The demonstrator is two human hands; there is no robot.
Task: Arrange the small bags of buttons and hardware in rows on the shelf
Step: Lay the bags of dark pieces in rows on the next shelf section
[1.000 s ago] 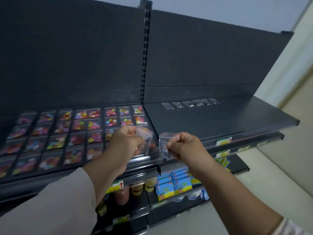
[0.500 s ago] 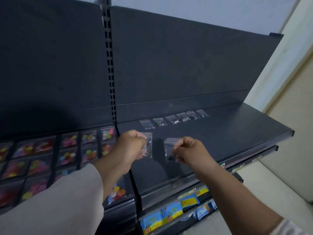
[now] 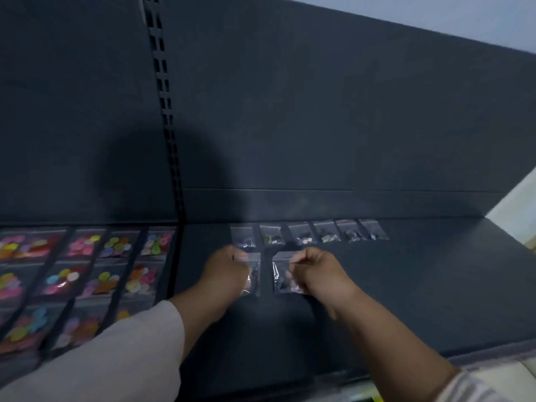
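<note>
- Two small clear bags were held side by side over the dark shelf [image 3: 420, 285] in the head view, just in front of a row of six bags [image 3: 307, 235] that lay along the shelf's back edge.
- The left hand [image 3: 224, 271] had its fingers curled and pinched the top edge of the left bag [image 3: 253, 281]. The bag's lower part showed past the knuckles, its contents dark and blurred.
- The right hand [image 3: 314, 271] likewise pinched the top of the right bag [image 3: 282, 278], fingers curled over its upper right corner. Small dark and pinkish pieces showed inside.
- A narrow strip of bare shelf separated the two held bags, which did not touch. Whether their lower edges rested on the shelf or hung just above it could not be told.
- The six bags in the back row lay flat and apart from one another, each with a few small pieces inside. The held bags sat roughly in line with the first two from the left.
- Beyond the slotted upright [image 3: 165, 111], the neighbouring section carried close rows of button bags [image 3: 87, 271] in bright colours.
- A pale sleeve [image 3: 116, 358] covered the left forearm, a striped cuff [image 3: 487, 384] showed on the right arm, and a shadow [image 3: 162, 175] fell on the back panel [image 3: 319, 111].
</note>
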